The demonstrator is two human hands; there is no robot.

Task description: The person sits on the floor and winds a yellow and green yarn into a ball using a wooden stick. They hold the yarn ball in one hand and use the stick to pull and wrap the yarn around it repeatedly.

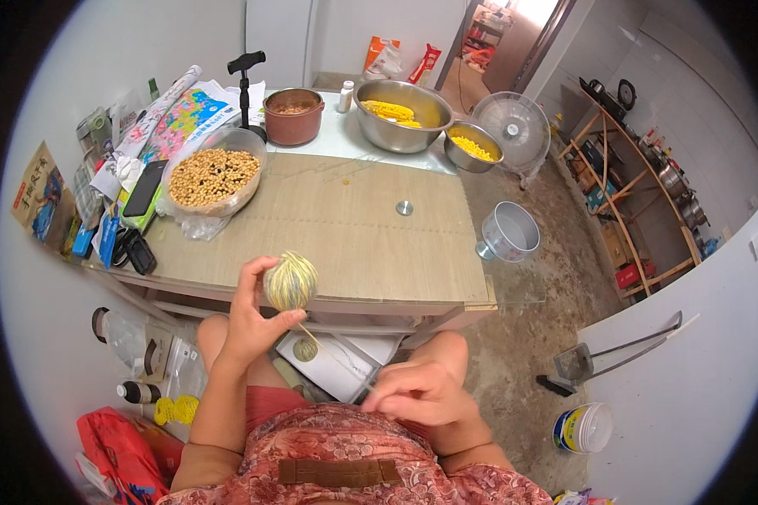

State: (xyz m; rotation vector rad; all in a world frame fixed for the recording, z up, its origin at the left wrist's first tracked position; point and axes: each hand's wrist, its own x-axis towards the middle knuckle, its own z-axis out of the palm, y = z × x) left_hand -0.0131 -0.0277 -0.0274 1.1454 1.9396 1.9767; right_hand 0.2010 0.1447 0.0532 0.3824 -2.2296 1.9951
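Observation:
A ball of yellow, green and grey yarn (290, 281) is held between the fingers and thumb of my left hand (256, 312), above the table's front edge. From its underside a strand of yarn (331, 355) runs down to the right to my right hand (417, 394), whose curled fingers pinch it above my lap. Under the table, between my knees, a second, greenish yarn ball (305, 349) lies on a white surface.
On the wooden table (328, 252) stand a bowl of beans (215, 180), a reddish-brown pot (293, 126), a steel basin with corn cobs (404, 136) and a smaller bowl of kernels (474, 158). A phone (145, 188) lies at the left. A dustpan (573, 365) and bucket (584, 429) are right.

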